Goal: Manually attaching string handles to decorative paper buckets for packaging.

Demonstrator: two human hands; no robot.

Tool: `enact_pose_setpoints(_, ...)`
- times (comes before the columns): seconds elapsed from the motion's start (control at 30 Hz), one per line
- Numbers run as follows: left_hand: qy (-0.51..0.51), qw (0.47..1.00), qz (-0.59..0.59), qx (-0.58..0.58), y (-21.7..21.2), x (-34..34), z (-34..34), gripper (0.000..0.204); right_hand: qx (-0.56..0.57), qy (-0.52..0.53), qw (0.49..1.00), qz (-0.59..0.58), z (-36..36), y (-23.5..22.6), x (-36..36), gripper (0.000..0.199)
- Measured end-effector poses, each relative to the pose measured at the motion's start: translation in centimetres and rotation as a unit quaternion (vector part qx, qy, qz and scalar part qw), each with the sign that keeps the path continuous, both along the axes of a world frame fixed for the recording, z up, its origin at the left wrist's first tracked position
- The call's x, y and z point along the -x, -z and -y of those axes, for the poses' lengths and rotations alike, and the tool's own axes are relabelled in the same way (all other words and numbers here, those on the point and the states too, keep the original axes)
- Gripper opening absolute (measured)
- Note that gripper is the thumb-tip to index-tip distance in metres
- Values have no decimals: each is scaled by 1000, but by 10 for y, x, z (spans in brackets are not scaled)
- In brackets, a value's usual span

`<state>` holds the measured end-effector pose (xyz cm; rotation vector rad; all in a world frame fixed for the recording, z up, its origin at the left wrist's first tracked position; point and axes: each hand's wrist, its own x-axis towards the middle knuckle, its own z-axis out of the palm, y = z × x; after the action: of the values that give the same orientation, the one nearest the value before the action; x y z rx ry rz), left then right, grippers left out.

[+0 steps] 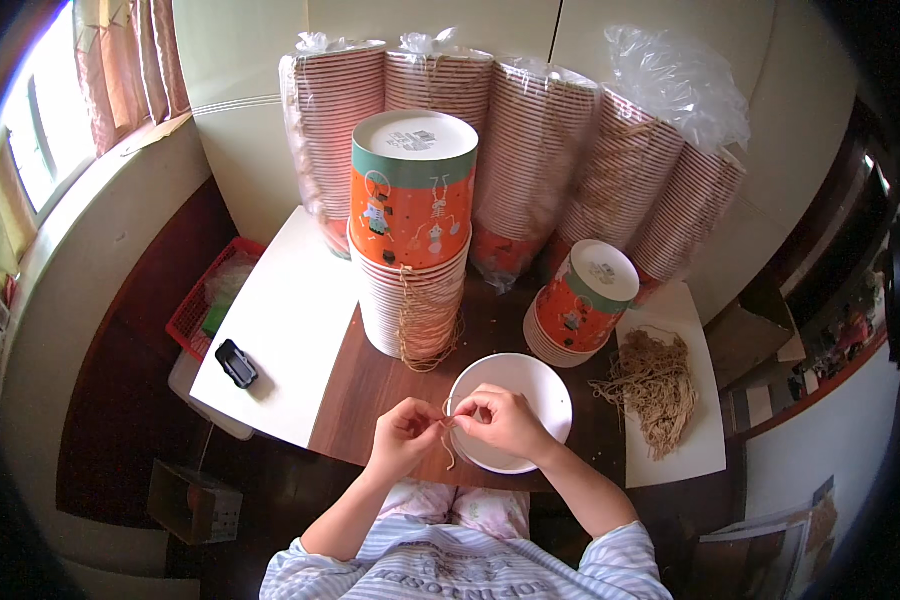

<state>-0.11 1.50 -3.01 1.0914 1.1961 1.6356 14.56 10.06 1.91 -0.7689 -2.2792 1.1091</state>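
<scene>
Near the front edge of the table a round paper bucket shows its white inside, tilted toward me. At its left rim my left hand pinches a thin beige cord, one end of which dangles below the fingers. My right hand reaches over the bucket and pinches the same cord, its fingertips almost touching the left ones. What the cord does between the fingertips is too small to make out. Behind stands a tall stack of upside-down orange and green buckets, with cord loops hanging down its side.
A shorter upside-down stack stands at the right, beside a heap of loose beige cords. Several plastic-wrapped bucket stacks line the wall. A small black tray lies on the left white panel; a red basket is beyond it.
</scene>
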Motion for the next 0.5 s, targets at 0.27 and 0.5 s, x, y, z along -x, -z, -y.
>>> enact_pose_setpoints(0.27, 115, 966, 231, 12, 1, 6, -2, 18, -36, -6, 999, -22, 1, 1, -1, 7)
enact_pose_setpoints(0.5, 148, 949, 278, 14, -1, 7, -2, 16, 82, -51, 991, -94, 7, -9, -8, 7)
